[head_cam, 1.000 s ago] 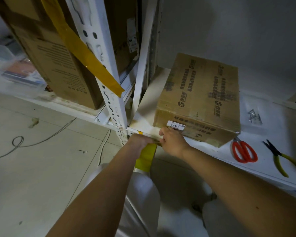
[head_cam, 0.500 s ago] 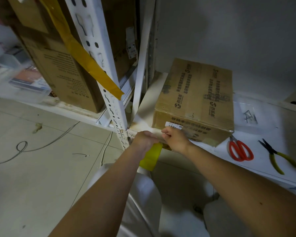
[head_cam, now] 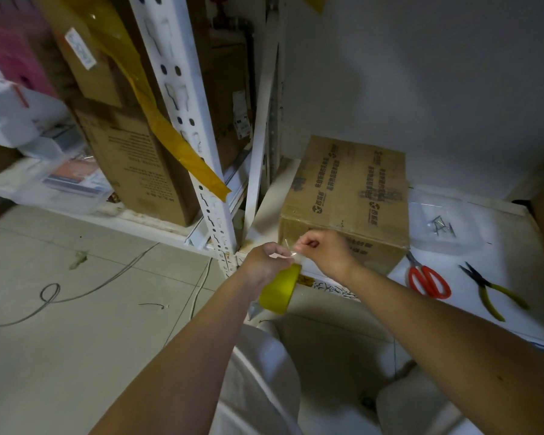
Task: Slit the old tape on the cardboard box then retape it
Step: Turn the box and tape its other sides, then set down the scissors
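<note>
A brown cardboard box (head_cam: 349, 196) with dark print lies on the white shelf (head_cam: 500, 265), close to the wall. My left hand (head_cam: 264, 262) grips a yellow tape roll (head_cam: 278, 290) just in front of the box's near face. My right hand (head_cam: 324, 251) pinches the loose clear end of the tape beside the left hand, in front of the box's near lower edge. Part of that face is hidden behind my hands.
Red-handled scissors (head_cam: 427, 279) and yellow-handled pliers (head_cam: 487, 291) lie on the shelf right of the box, with a clear bag of screws (head_cam: 440, 227) behind them. A white rack post (head_cam: 195, 146) with yellow tape, more boxes and floor cables (head_cam: 76, 293) are left.
Both hands rose slightly with the roll. The right hand has pulled the tape end away from the roll, up toward the box's near face.
</note>
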The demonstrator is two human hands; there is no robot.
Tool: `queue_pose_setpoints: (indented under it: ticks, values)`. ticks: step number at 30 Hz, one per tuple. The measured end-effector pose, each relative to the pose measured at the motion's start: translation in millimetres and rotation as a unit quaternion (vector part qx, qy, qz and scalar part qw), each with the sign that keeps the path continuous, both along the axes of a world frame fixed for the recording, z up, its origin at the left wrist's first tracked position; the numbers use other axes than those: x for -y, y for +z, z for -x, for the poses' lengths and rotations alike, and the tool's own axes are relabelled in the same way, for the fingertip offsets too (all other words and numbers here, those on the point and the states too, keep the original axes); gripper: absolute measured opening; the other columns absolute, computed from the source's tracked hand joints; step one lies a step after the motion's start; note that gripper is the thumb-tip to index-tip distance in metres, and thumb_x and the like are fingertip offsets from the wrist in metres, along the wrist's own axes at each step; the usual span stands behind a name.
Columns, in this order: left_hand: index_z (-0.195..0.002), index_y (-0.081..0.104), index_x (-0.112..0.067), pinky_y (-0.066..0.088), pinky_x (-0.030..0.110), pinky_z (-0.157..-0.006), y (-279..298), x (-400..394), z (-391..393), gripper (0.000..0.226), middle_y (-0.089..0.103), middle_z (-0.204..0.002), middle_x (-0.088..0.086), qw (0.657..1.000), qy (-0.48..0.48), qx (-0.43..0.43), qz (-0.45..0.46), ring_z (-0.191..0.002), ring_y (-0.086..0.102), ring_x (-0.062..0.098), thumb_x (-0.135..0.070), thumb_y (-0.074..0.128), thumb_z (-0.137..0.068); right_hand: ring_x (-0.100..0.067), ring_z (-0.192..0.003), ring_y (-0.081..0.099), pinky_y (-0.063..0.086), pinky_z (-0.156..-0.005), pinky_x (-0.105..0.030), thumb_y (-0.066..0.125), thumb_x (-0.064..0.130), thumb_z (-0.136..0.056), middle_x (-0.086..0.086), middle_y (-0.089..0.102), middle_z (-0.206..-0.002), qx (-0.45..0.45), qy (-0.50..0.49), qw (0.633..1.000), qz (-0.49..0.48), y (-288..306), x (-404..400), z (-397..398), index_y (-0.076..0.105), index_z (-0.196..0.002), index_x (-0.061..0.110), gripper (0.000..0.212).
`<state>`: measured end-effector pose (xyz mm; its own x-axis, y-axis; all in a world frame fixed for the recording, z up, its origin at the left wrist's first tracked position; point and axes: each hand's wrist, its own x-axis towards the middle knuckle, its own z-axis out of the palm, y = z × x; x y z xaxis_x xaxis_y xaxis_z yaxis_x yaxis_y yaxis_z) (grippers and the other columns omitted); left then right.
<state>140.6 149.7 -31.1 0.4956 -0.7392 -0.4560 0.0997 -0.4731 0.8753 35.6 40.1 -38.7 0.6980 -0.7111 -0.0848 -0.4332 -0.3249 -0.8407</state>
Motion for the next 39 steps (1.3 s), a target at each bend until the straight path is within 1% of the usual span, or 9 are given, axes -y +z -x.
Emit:
queue_pose_setpoints:
  ticks: [4, 8, 15, 19, 22, 27, 32, 36, 39]
  values:
    - [-0.109, 0.060, -0.026, 0.050, 0.040, -0.095, 15.6, -0.7, 0.3, 0.026, 0.065, -0.116, 0.005, 0.999, -0.015, -0.036, 0.017, -0.105, 0.061, 0.024, -0.020, 0.070, -0.086, -0.013, -0.079, 0.063, 0.052, -0.078, -0.029, 0.070, 0.017, -0.085, 0.003, 0.070, -0.081, 0.041, -0.038, 0.998, 0.025, 20.0, 0.8, 4.5, 0.072, -0.079, 0.020, 0.007]
    - [-0.146, 0.030, -0.025, 0.054, 0.046, -0.089, 29.8, 0.4, -4.8, 0.084, 0.052, -0.136, 0.010, 0.993, -0.021, -0.117, 0.017, -0.113, 0.060, 0.031, -0.014, 0.077, -0.078, -0.014, -0.082, 0.064, 0.053, -0.080, -0.033, 0.069, 0.021, -0.086, 0.001, 0.071, -0.086, 0.036, -0.048, 0.996, 0.069, 41.9, 8.4, 5.5, 0.074, -0.089, 0.015, 0.009]
    - [-0.113, 0.065, -0.008, 0.052, 0.039, -0.093, 42.3, 0.1, 1.6, 0.028, 0.070, -0.110, 0.013, 0.996, -0.063, -0.057, 0.002, -0.102, 0.066, 0.026, -0.019, 0.069, -0.087, -0.006, -0.083, 0.061, 0.043, -0.075, -0.021, 0.069, 0.029, -0.086, 0.007, 0.072, -0.090, -0.022, -0.044, 0.982, 0.181, 70.8, 17.3, -0.5, 0.076, -0.088, 0.021, 0.010]
    - [-0.114, 0.061, -0.001, 0.052, 0.043, -0.094, 48.1, 13.8, 0.7, 0.043, 0.068, -0.111, 0.016, 0.998, 0.003, -0.005, -0.063, -0.101, 0.066, 0.030, -0.021, 0.077, -0.079, -0.007, -0.088, 0.062, 0.045, -0.079, -0.022, 0.068, 0.030, -0.087, 0.009, 0.073, -0.093, -0.029, -0.069, 0.972, 0.225, 67.7, 12.7, -7.1, 0.076, -0.089, 0.022, 0.011]
    - [-0.133, 0.045, 0.000, 0.043, 0.036, -0.100, 53.1, 23.5, 2.5, 0.061, 0.055, -0.132, 0.014, 0.995, 0.026, 0.039, -0.091, -0.122, 0.053, 0.032, -0.020, 0.074, -0.083, -0.011, -0.089, 0.065, 0.052, -0.086, -0.032, 0.070, 0.029, -0.086, 0.006, 0.074, -0.093, -0.028, -0.093, 0.981, 0.168, 57.4, 20.0, -17.4, 0.076, -0.086, 0.022, 0.009]
    - [-0.129, 0.048, -0.001, 0.043, 0.036, -0.098, 57.8, 40.2, -3.0, 0.057, 0.055, -0.130, 0.014, 0.991, 0.037, 0.076, -0.104, -0.122, 0.051, 0.032, -0.023, 0.073, -0.083, -0.009, -0.092, 0.062, 0.046, -0.085, -0.020, 0.072, 0.022, -0.085, 0.000, 0.073, -0.098, -0.037, -0.116, 0.989, 0.084, 51.0, 39.7, -36.8, 0.077, -0.091, 0.014, 0.011]
    - [-0.125, 0.051, 0.004, 0.048, 0.026, -0.067, 61.7, 46.8, -13.1, 0.046, 0.058, -0.128, 0.021, 0.995, 0.050, 0.023, -0.078, -0.117, 0.057, 0.033, -0.005, 0.068, -0.084, -0.010, -0.096, 0.062, 0.044, -0.086, -0.019, 0.071, 0.022, -0.085, -0.001, 0.073, -0.101, -0.053, -0.103, 0.990, 0.080, 51.2, 47.3, -47.3, 0.076, -0.092, 0.012, 0.013]
    - [-0.131, 0.043, 0.002, 0.044, 0.036, -0.101, 58.0, 50.8, -17.4, 0.055, 0.053, -0.133, 0.015, 0.994, 0.048, 0.002, -0.102, -0.125, 0.050, 0.031, -0.018, 0.069, -0.087, -0.006, -0.086, 0.056, 0.041, -0.080, -0.018, 0.070, 0.021, -0.086, 0.000, 0.072, -0.099, -0.081, -0.095, 0.987, 0.098, 47.1, 48.4, -51.2, 0.076, -0.092, 0.014, 0.011]
    - [-0.134, 0.041, 0.004, 0.042, 0.035, -0.101, 52.3, 53.0, -21.3, 0.054, 0.050, -0.137, 0.014, 0.993, 0.053, -0.025, -0.098, -0.128, 0.047, 0.033, -0.019, 0.064, -0.091, -0.007, -0.084, 0.058, 0.043, -0.074, -0.021, 0.068, 0.023, -0.087, 0.003, 0.072, -0.097, -0.097, -0.094, 0.984, 0.113, 43.2, 48.1, -53.5, 0.076, -0.089, 0.019, 0.008]
